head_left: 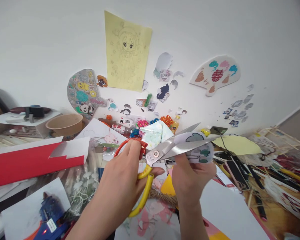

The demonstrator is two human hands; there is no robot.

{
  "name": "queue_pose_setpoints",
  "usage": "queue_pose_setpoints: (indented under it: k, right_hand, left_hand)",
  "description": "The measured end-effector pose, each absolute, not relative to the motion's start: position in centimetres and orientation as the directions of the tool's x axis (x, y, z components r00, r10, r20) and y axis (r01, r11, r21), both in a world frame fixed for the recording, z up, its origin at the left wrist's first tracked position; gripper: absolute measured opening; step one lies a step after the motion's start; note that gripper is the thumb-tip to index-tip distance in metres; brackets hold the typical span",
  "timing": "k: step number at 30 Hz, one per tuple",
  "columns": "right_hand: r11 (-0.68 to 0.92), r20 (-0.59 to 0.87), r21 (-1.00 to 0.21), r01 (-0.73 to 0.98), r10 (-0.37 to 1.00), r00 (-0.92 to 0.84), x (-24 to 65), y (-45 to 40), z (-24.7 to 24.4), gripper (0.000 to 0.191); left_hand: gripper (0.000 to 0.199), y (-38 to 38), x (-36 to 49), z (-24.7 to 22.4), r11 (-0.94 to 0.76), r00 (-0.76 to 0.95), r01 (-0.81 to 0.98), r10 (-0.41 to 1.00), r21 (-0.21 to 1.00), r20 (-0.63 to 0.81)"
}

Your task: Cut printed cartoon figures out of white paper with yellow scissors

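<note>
My left hand [126,170] is closed around the handles of a large pair of scissors [155,154], one handle red and the other yellow. The blades are spread apart and point right. A white paper cutout [205,153] with grey-green drawings lies at the blades; part of it shows between them and part below the lower blade. My right hand [193,176] pinches this cutout from beneath, its thumb up against the lower blade. Beneath both hands, pink and white paper scraps [152,216] lie on a white sheet.
At lower left is a blue glue gun [51,216] with a red light. A red sheet [27,163] and a tan bowl [65,125] stand further back. Pens and a phone [237,175] clutter the right. A yellow drawing [127,53] and several cutouts hang on the wall.
</note>
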State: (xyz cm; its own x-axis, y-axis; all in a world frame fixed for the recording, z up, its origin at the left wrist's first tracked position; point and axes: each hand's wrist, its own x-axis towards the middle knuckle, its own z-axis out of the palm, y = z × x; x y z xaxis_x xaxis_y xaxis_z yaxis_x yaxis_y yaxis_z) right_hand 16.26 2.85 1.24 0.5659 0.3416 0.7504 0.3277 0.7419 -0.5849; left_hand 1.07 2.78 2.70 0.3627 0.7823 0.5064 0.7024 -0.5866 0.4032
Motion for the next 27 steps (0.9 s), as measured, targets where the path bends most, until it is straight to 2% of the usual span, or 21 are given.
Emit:
queue_pose_setpoints:
  k: [10,18,27]
  right_hand:
    - [0.765,0.746,-0.586,0.267,0.381,0.546,16.7,3.0,1.2,0.016]
    - [0.805,0.844,-0.487,0.338,0.336,0.417,18.2,3.7,1.5,0.013]
    - [0.813,0.866,-0.476,0.334,0.368,0.339,19.3,2.9,1.8,0.021]
  left_hand:
    - [0.033,2.7,1.0,2.8,-0.585,0.373,0.719,0.780,0.375,0.502]
    - [0.034,2.7,0.6,3.0,-0.596,0.379,0.751,0.742,0.285,0.553]
    - [0.034,2.5,0.5,2.9,-0.570,0.380,0.752,0.784,0.330,0.490]
